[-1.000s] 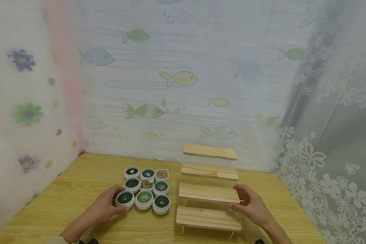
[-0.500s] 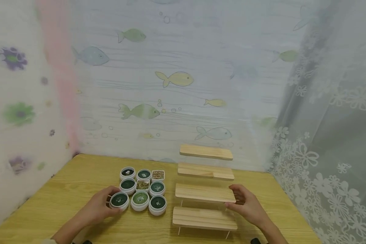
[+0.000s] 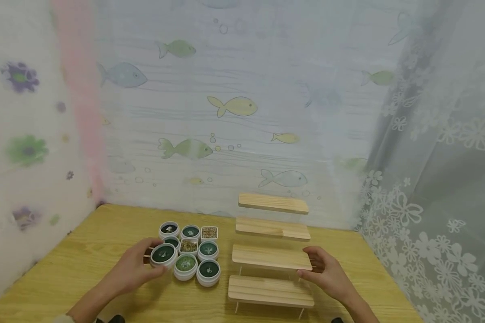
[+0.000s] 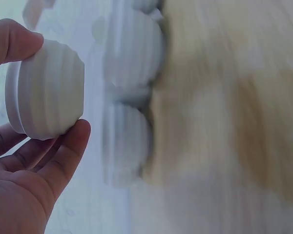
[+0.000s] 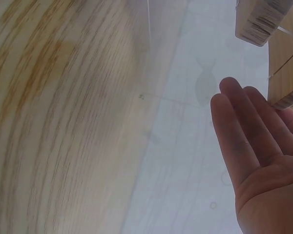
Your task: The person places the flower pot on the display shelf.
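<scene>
In the head view my left hand pinches a small round white pot with dark green contents, thumb on one side and fingers on the other. The left wrist view shows this ridged pot raised off the table. Behind and right of it stand several similar pots, among them a light green one and a dark green one. My right hand is at the right end of a tiered wooden stand, by its second-lowest board. Its fingers extend nearly straight in the right wrist view.
Two square white dishes with grainy contents stand among the pots. The stand's lowest board rests on thin legs near the front. Fish-patterned sheeting hangs behind the wooden table; a lace curtain hangs on the right.
My left hand has lifted the front-left pot from its place and shifted it slightly right and away, partly covering the pot behind. The right hand stays by the stand.
</scene>
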Demonstrator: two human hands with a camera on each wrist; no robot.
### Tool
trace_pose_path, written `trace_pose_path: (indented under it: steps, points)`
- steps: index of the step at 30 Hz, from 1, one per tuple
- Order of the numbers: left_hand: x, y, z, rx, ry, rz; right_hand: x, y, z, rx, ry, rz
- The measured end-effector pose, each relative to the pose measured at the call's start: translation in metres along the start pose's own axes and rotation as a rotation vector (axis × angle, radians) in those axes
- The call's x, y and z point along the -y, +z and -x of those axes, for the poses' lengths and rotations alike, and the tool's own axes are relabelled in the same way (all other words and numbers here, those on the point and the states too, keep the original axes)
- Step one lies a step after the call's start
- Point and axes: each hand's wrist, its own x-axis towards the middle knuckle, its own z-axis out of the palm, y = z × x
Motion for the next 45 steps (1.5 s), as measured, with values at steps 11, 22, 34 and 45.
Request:
trace_pose_path:
  steps: [11, 22, 34, 45]
  points:
    - [-0.031, 0.025, -0.019, 0.064, 0.114, 0.063, -0.001, 0.000, 0.000, 0.000, 0.015, 0.009]
    - [-0.065, 0.050, -0.040, 0.135, 0.227, 0.114, 0.000, 0.002, 0.001, -0.002, 0.021, 0.012]
    - [-0.111, 0.075, -0.071, 0.157, 0.316, 0.124, 0.001, 0.002, 0.000, -0.004, 0.012, 0.023]
    - [-0.151, 0.093, -0.109, 0.176, 0.393, 0.167, 0.000, 0.002, -0.001, -0.019, 0.006, 0.032]
